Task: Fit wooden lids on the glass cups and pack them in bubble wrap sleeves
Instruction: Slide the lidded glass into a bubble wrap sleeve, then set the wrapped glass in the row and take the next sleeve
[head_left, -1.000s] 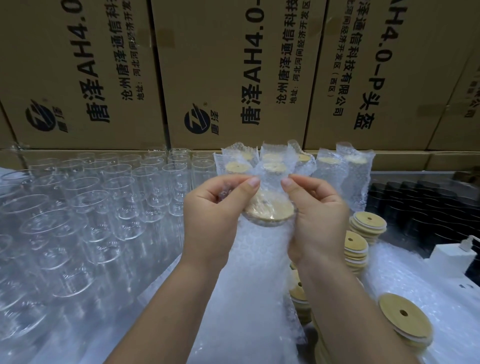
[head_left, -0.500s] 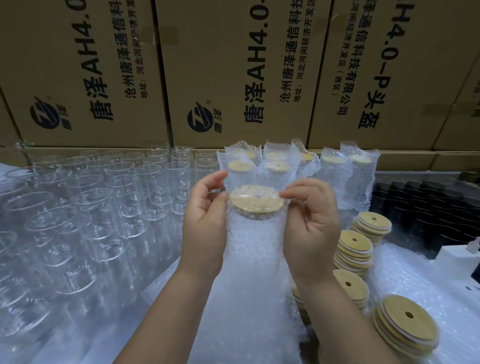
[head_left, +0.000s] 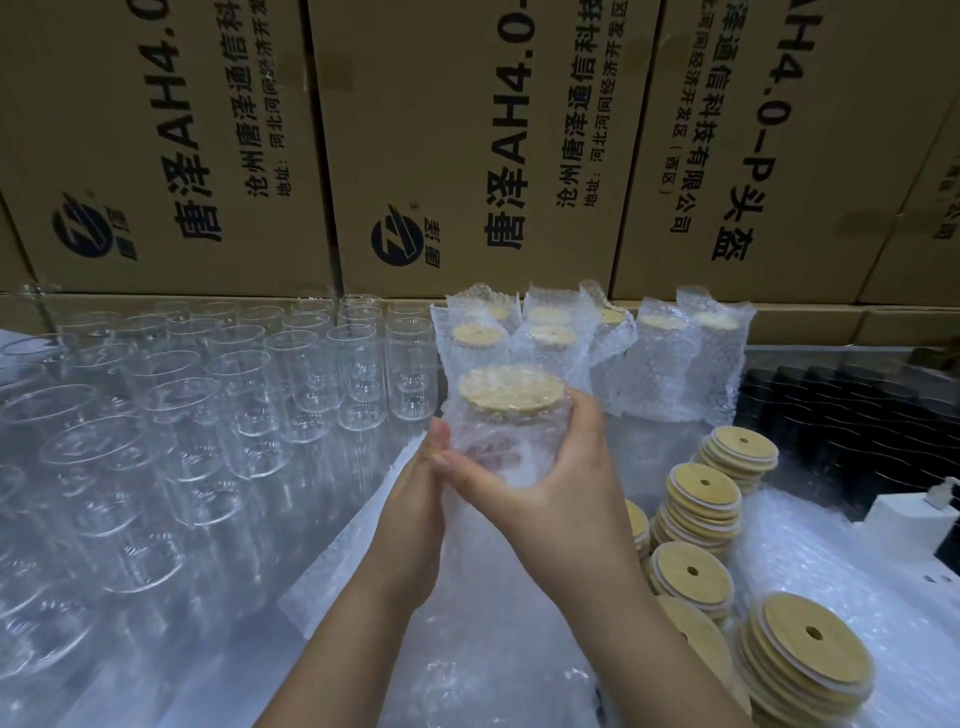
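A glass cup in a bubble wrap sleeve (head_left: 496, 441), with a round wooden lid (head_left: 510, 388) on top under the wrap, is held upright at centre. My right hand (head_left: 561, 483) wraps around its front and right side. My left hand (head_left: 415, 499) presses against its lower left. Several wrapped, lidded cups (head_left: 660, 364) stand behind it. Rows of bare glass cups (head_left: 218, 405) fill the left side. Stacks of wooden lids (head_left: 696, 519) with centre holes lie on the right.
Large printed cardboard boxes (head_left: 467, 145) form a wall at the back. Loose bubble wrap (head_left: 810, 561) covers the surface at the front and right. Black containers (head_left: 852, 415) stand at the far right, with a small white box (head_left: 909, 519) in front of them.
The fingers left the sleeve's top edge above the lid. Both hands moved down onto the body of the wrapped cup, the right hand now closed around it.
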